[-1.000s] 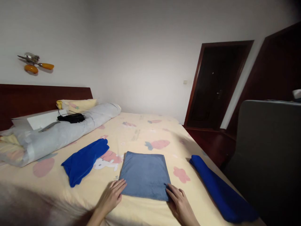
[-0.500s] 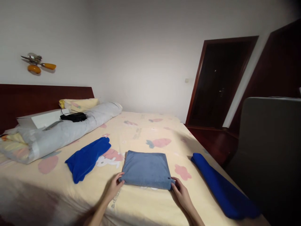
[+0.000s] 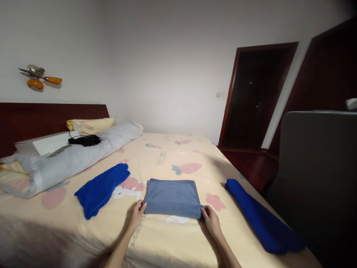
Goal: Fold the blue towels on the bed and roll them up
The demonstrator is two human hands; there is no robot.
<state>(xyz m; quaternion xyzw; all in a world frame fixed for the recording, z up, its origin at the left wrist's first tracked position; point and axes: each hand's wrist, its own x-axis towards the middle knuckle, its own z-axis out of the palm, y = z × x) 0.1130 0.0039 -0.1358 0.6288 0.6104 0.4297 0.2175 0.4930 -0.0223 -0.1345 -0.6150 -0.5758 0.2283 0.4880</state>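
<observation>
A grey-blue towel (image 3: 172, 193) lies on the bed in front of me, with a thicker folded band along its near edge. My left hand (image 3: 138, 213) pinches the near left corner of that band. At the near right corner, my right hand (image 3: 209, 219) grips the cloth between thumb and fingers. To the left lies a crumpled bright blue cloth (image 3: 102, 191), apart from my hands. Another blue cloth (image 3: 262, 219), long and folded, lies along the bed's right side.
The bed (image 3: 156, 242) has a cream sheet with a carrot and rabbit print. A rolled grey-white bundle (image 3: 83, 160), a white box (image 3: 55, 143) and a black item (image 3: 85, 140) lie near the headboard (image 3: 52, 117). A dark chair back (image 3: 320, 163) stands at right.
The towel's near edge has been turned away from me, making the towel shorter. Both hands have moved slightly forward with it. The view has shifted a little.
</observation>
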